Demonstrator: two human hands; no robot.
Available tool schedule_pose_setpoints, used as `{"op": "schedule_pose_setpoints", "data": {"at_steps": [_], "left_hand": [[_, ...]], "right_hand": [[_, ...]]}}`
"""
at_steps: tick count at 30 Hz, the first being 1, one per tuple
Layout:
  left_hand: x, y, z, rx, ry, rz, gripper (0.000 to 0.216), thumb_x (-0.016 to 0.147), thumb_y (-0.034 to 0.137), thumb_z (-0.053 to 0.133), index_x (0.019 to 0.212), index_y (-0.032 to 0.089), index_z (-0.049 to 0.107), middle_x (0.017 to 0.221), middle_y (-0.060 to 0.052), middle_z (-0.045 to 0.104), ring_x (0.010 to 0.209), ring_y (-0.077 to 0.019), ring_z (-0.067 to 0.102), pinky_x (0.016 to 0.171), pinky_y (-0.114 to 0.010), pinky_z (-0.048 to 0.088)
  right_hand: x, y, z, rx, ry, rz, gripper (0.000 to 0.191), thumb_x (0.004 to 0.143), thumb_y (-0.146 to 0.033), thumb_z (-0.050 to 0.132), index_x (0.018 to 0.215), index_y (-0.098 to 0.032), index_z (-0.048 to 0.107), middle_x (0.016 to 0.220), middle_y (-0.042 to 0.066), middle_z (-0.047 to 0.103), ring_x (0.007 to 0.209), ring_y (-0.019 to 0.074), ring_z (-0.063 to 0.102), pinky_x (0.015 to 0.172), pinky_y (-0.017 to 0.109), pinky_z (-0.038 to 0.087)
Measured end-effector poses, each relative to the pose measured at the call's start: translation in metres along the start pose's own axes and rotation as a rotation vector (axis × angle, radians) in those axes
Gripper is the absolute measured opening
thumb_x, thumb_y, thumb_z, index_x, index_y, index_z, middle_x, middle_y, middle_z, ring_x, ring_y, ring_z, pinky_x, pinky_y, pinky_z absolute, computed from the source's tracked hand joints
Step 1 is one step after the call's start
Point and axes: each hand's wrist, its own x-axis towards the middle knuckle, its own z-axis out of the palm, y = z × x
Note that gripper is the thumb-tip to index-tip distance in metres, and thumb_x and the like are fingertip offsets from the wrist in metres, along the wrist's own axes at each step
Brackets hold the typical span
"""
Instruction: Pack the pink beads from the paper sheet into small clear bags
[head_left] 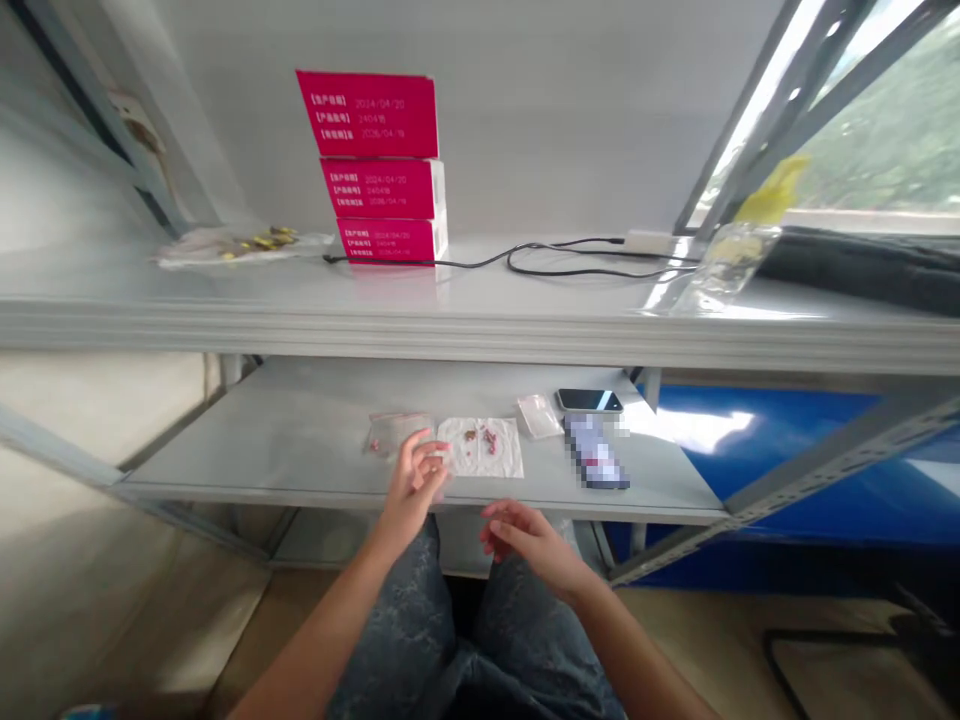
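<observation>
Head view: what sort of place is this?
Probably a small workshop or stockroom corner, though I can't be sure: grey shelving with the person seated at it, stacked red boxes printed with dates, and small reddish pieces on a white sheet.

Grey shelf unit [480, 340]; bright window [885, 130] upper right; tan floor [660, 650].
</observation>
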Motion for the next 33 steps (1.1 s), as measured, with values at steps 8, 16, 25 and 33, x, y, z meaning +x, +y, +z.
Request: {"op": "schedule_pose_setpoints", "data": {"at_steps": [8,16,25,33], "left_hand": [[-0.041,-0.044,0.020,-0.068,-0.274,-0.219,0.059,0.086,0.053,0.070,0.136,0.028,0.051,0.122,-0.010,0.069,0.089,-0.0222,0.070,0.060,-0.027,0.059],[-0.038,-0.056,0.017,0.125,-0.263,-0.080,0.039,0.086,0.057,0.066,0.103,0.023,0.078,0.106,-0.009,0.076,0.093,-0.0262,0.071,0.072,-0.037,0.062],[-0.045,-0.045,0.006,0.286,-0.335,0.035,0.030,0.091,0.043,0.061,0.106,0.020,0.074,0.078,-0.003,0.068,0.063,-0.0152,0.061,0.056,-0.026,0.054],[-0.053,-0.057,0.014,0.297,-0.370,0.027,0.029,0.089,0.044,0.064,0.102,0.018,0.067,0.079,-0.002,0.068,0.058,-0.0132,0.058,0.049,-0.022,0.046]], "right_hand": [[0.007,0.017,0.004,-0.062,0.119,-0.182,0.045,0.088,-0.053,0.074,0.118,-0.024,0.059,0.073,-0.003,0.062,0.063,0.0135,0.058,0.061,0.027,0.044],[0.009,0.033,-0.004,-0.252,0.211,-0.197,0.037,0.087,-0.058,0.071,0.093,-0.021,0.069,0.070,0.000,0.060,0.062,0.0157,0.055,0.060,0.030,0.044],[-0.014,0.005,0.001,-0.498,0.119,-0.261,0.032,0.093,-0.051,0.065,0.090,-0.021,0.076,0.073,0.003,0.066,0.069,0.0180,0.057,0.065,0.031,0.045],[-0.038,0.024,0.011,-0.410,0.131,-0.147,0.027,0.091,-0.045,0.066,0.086,-0.019,0.074,0.077,0.005,0.072,0.073,0.0199,0.064,0.068,0.031,0.049]]}}
